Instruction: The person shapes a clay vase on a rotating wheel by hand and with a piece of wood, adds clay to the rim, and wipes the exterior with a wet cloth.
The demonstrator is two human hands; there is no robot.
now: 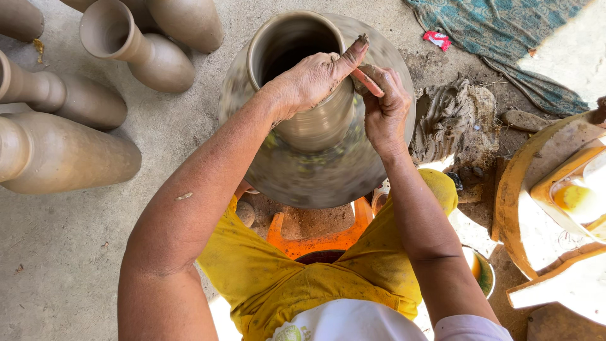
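clay vase (315, 120): a large round-bellied vessel with a narrow neck and flared rim, standing upright at the centre of the view, directly in front of the person's knees. its surface is blurred (consistent with rotation), and its mouth (287, 47) opens toward the camera.

nearest the camera: a white garment and yellow cloth (303, 284) over the person's lap. just beyond the lap, an orange support (315, 237) shows under the vase belly.

left hand (315, 79): lies across the neck of the vase just below the rim, palm against the clay, fingers extended and pressed flat, nothing grasped. the index finger points up and right, its tip coated in wet clay.

right hand (382, 104): placed on the right side of the neck, touching the left hand's fingers. its fingers are closed on a small reddish strip-shaped tool (366, 82), which is held against the neck.

right of the vase: a lump of grey wet clay (445, 120) on the ground, then a yellow-rimmed basin (530, 189) at the frame edge.

left side, further out: several finished unfired vases (63, 151) lying on the concrete floor (177, 126), well apart from the working vessel.

far top right: a teal patterned cloth (505, 38) spread on the ground, with a small red wrapper (437, 40) beside it.
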